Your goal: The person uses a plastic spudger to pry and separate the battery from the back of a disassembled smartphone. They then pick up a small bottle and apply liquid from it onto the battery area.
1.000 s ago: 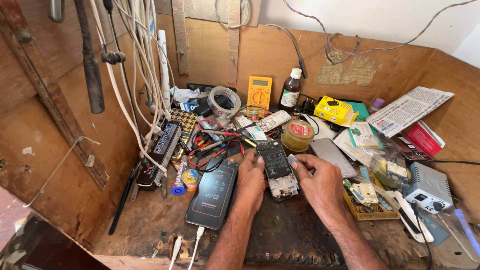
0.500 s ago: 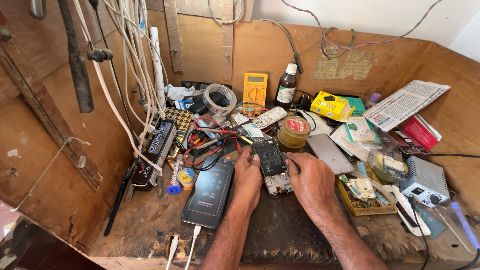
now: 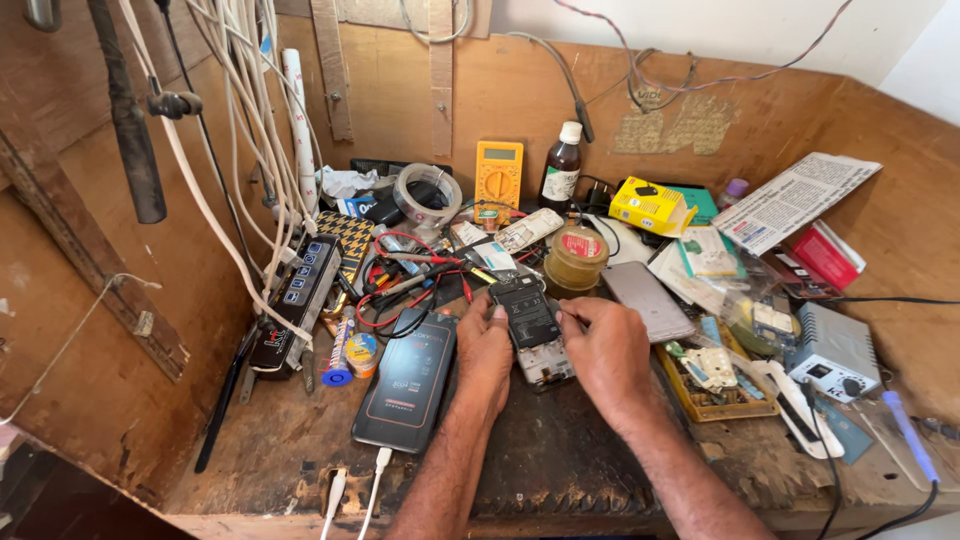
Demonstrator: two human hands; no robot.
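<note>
Wooden and badly cluttered, the tabletop fills my view, with both of my hands meeting over an opened phone that lies back-up on a dark mat near the middle. My left hand rests against the phone's left edge, its grip narrow, thumb and fingertips pressing on the upper left corner of the black battery; I cannot tell whether anything is pinched there. My right hand sits on the phone's right side, its grip closed on a thin tool whose tip points at the battery's right edge; the tool is too small for me to name. Just left of my left hand lies a black smartphone, face up, with a white cable plugged into its near end. Beyond it, against the wooden wall, stands a black power strip with a bundle of white cables hanging above. Behind the opened phone I see a round brown tin, a yellow multimeter, a dark bottle with a white cap and a roll of tape. To my right lie a grey phone back, a small tray of parts and a grey box.
</note>
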